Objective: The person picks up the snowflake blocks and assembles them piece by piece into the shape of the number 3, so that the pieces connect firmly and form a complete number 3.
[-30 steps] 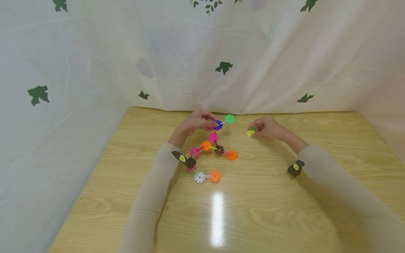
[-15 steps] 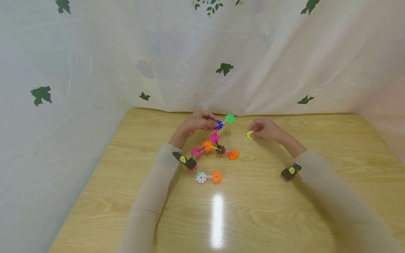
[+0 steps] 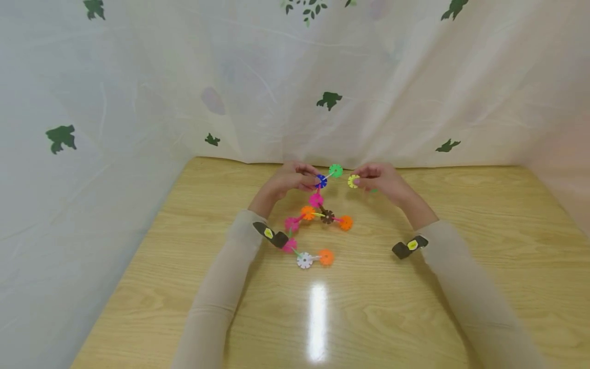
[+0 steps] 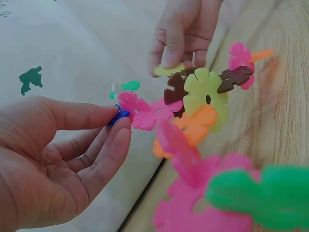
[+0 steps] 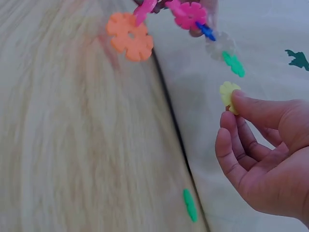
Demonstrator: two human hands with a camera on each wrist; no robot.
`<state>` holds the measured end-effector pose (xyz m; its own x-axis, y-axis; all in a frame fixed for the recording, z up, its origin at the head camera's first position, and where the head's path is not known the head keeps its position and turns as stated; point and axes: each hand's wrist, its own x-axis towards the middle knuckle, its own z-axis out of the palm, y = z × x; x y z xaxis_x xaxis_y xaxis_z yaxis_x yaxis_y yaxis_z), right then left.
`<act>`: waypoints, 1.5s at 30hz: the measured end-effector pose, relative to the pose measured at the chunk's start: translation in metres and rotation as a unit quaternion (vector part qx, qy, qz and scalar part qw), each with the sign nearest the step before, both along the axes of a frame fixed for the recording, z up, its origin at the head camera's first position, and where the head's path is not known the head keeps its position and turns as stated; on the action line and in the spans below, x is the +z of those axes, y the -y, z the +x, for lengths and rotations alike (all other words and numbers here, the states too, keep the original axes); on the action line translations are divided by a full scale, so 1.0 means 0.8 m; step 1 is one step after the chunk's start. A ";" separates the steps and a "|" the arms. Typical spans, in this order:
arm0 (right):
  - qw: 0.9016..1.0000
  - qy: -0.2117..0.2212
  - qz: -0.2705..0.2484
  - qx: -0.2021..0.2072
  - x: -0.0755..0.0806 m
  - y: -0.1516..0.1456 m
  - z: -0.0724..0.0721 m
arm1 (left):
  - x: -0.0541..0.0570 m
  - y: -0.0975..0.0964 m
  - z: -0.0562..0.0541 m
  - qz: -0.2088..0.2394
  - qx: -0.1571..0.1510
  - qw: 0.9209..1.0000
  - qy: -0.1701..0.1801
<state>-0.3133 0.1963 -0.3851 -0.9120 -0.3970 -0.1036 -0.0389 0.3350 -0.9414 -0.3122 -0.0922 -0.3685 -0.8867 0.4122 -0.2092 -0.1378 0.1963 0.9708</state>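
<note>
A chain of notched plastic snowflake discs hangs from my left hand [image 3: 291, 179], which pinches its blue disc [image 3: 321, 181] between thumb and fingers. A green disc [image 3: 335, 170] forms the chain's upper end, joined to the blue one through a clear disc [image 5: 221, 46]. Below run pink, brown [image 3: 327, 217], orange [image 3: 345, 223] and white [image 3: 304, 260] discs. My right hand [image 3: 382, 180] pinches a single yellow snowflake disc [image 3: 353, 181] by its edge. That disc is just right of the green end disc, with a small gap between them.
A loose green disc [image 5: 189, 205] lies on the wooden table [image 3: 369, 307] near its back edge, mostly hidden by my right hand in the head view. Behind the table hangs a pale curtain [image 3: 258, 92] with leaf prints. The chain's lower end reaches toward the front.
My right hand has carried the yellow disc left and slightly up, close to the green end disc. My left hand stays nearly still, while the chain's lower part has swung a little right.
</note>
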 end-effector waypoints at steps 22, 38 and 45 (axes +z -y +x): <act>0.984 -0.091 -0.127 -0.083 0.002 0.030 0.002 | 0.002 -0.006 0.002 0.009 -0.005 1.000 -0.001; 0.980 -0.098 -0.141 -0.103 -0.004 0.035 0.007 | -0.002 -0.009 0.003 -0.003 -0.020 1.000 0.006; 0.979 -0.097 -0.145 -0.101 -0.004 0.036 0.008 | -0.003 -0.012 0.003 -0.001 -0.024 1.000 0.006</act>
<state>-0.3070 0.1678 -0.3882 -0.9661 -0.1938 0.1703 -0.1875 0.0742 -0.9795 -0.3099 -0.0828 -0.3712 -0.8634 0.4539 -0.2201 -0.1393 0.2048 0.9688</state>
